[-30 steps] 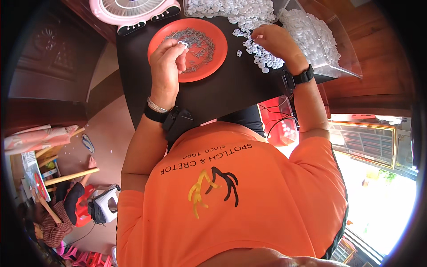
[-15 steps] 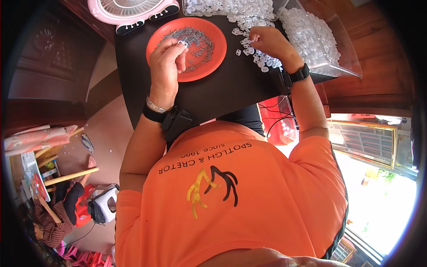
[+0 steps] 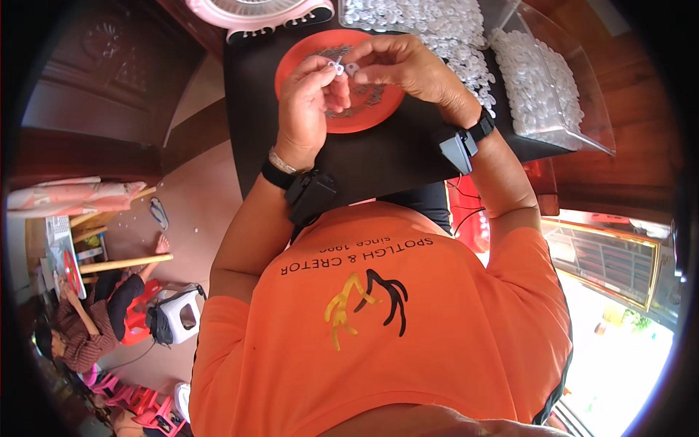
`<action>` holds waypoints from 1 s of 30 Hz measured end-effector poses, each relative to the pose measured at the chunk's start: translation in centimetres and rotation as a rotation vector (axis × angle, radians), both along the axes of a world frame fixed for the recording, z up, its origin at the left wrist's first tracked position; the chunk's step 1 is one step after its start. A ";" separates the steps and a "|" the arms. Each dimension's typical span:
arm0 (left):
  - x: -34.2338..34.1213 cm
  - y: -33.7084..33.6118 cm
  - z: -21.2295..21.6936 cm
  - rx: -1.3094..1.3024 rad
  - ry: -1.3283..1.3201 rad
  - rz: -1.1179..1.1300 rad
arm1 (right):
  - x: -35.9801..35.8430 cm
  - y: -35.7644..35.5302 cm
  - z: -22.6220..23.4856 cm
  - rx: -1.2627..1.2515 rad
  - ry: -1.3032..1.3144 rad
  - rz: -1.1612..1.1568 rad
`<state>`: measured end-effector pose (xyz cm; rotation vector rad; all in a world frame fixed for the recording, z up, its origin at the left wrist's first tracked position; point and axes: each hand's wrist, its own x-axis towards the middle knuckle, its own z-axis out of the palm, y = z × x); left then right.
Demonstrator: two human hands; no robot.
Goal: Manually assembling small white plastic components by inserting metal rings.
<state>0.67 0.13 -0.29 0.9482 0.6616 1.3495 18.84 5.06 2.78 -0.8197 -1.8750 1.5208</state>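
Above an orange-red plate (image 3: 387, 108), my left hand (image 3: 302, 113) pinches a small white plastic clip (image 3: 336, 68) between thumb and fingertips. A thin grey nail appears to stick up from it. Close beside it, my right hand (image 3: 416, 69) is closed in a pinch on another small white clip (image 3: 352, 69), partly hidden by the fingers. The two pieces are nearly touching; I cannot tell whether they meet. Many loose grey nails (image 3: 373, 95) lie in the plate beneath both hands.
White clips (image 3: 466, 69) are heaped on the dark table (image 3: 371, 162), right of the plate. A clear bin (image 3: 542, 87) holds more at the far right. A pink fan (image 3: 262, 13) stands at the far left. Another person (image 3: 91, 331) sits low at left.
My right hand has come left from the loose white clips to meet my left hand over the plate, now with a clip. My left hand still pinches its clip. The whole view has shifted slightly.
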 end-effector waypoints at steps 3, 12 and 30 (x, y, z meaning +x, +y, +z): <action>-0.2 0.2 -0.3 -0.001 -0.096 -0.012 | -1.1 0.0 -0.6 0.041 0.004 0.012; -0.6 0.5 -0.6 -0.044 -0.148 -0.061 | -1.6 -0.5 -1.6 0.043 0.200 0.022; -0.2 0.2 -0.4 -0.061 -0.126 -0.065 | -0.7 0.5 -2.8 -0.240 0.240 0.004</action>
